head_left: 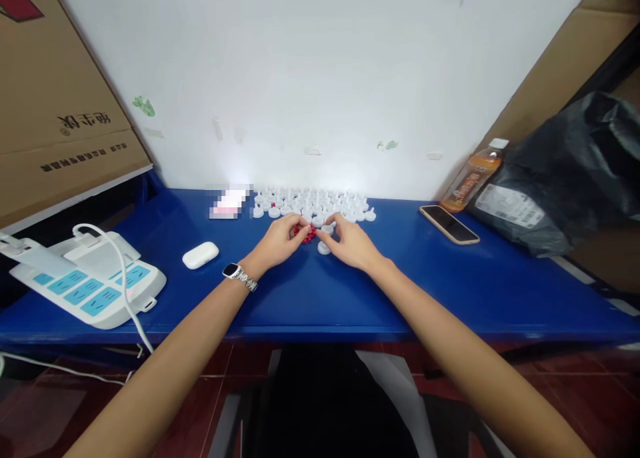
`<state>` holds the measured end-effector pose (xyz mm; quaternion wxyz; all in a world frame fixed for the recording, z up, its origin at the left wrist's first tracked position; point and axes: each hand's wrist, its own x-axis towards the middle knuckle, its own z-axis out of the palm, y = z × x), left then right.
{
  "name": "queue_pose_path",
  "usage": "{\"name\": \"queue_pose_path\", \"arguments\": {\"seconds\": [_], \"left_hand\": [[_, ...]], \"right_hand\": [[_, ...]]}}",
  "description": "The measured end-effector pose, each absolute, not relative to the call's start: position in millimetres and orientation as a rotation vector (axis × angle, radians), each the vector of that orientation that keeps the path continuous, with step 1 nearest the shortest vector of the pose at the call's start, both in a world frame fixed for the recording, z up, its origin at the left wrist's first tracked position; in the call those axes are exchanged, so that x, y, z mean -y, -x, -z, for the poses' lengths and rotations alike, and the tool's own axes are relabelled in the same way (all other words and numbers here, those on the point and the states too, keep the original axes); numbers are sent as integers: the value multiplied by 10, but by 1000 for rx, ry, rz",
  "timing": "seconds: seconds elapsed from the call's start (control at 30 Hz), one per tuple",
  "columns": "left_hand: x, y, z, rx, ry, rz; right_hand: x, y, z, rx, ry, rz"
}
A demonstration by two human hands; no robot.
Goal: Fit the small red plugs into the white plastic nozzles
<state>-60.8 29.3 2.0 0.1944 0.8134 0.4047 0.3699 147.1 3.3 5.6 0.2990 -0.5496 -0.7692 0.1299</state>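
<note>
Both my hands meet at the middle of the blue table (310, 298). My left hand (280, 241), with a watch on its wrist, has its fingers closed on small red pieces (309, 233). My right hand (353, 243) rests beside them, its fingertips on a small white round cap (327, 229). Another white cap (323, 248) lies just in front of my right hand. Behind both hands several white caps (310, 201) are spread along the wall.
A white earbud case (201, 255) lies left of my hands, and a white power strip (95, 281) with a cable sits at the left edge. A phone (449, 224), an orange drink bottle (473, 176) and a black plastic bag (565, 171) stand at right. Cardboard boxes (55, 98) flank both sides.
</note>
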Motion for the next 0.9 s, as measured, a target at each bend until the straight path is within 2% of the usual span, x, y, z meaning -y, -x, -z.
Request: {"name": "queue_pose_path", "arguments": {"seconds": [0.13, 0.2, 0.57, 0.9], "left_hand": [[-307, 629, -25, -1157, -2286, -1042], [-310, 630, -30, -1161, -2290, -1045], [-355, 670, -30, -1234, -2301, -1105], [-520, 945, -20, -1639, -2046, -1318]], "right_hand": [[-49, -1521, -61, 1961, 1284, -654], [-73, -1524, -45, 1911, 1249, -711], [-234, -1555, 37, 1758, 1413, -459], [-366, -1579, 53, 1779, 1468, -375]]}}
